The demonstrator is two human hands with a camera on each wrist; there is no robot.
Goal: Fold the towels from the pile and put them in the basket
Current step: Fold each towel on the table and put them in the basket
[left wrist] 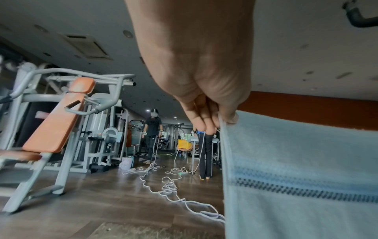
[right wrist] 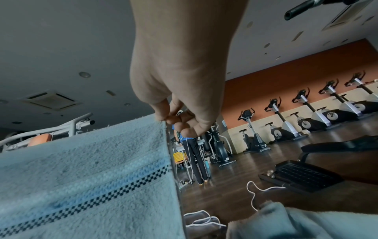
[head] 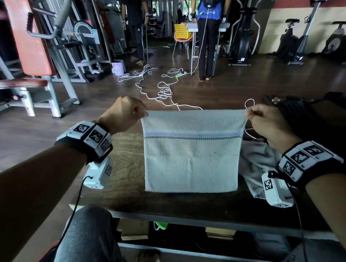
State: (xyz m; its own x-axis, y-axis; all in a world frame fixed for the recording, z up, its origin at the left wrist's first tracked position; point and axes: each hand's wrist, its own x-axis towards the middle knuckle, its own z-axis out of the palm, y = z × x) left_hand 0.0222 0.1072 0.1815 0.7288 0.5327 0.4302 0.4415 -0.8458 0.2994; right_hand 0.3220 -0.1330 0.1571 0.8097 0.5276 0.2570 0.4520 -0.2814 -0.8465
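A pale towel (head: 192, 155) with a blue and black checked stripe hangs stretched in the air above the dark wooden table (head: 126, 171). My left hand (head: 126, 113) pinches its top left corner, and my right hand (head: 265, 117) pinches its top right corner. The left wrist view shows the left hand (left wrist: 206, 100) gripping the towel (left wrist: 296, 177) edge. In the right wrist view, the right hand (right wrist: 180, 110) pinches the corner of the towel (right wrist: 81, 177). A crumpled pale towel (head: 255, 163) lies on the table under my right wrist. A dark basket (head: 297, 112) stands at the table's far right.
White cables (head: 163, 90) snake over the wooden floor ahead. A weight bench (head: 28, 63) stands at the left, exercise bikes (head: 306, 40) at the right. Two people (head: 210, 31) stand far back near a yellow basket (head: 182, 30). Boxes sit on the shelf under the table.
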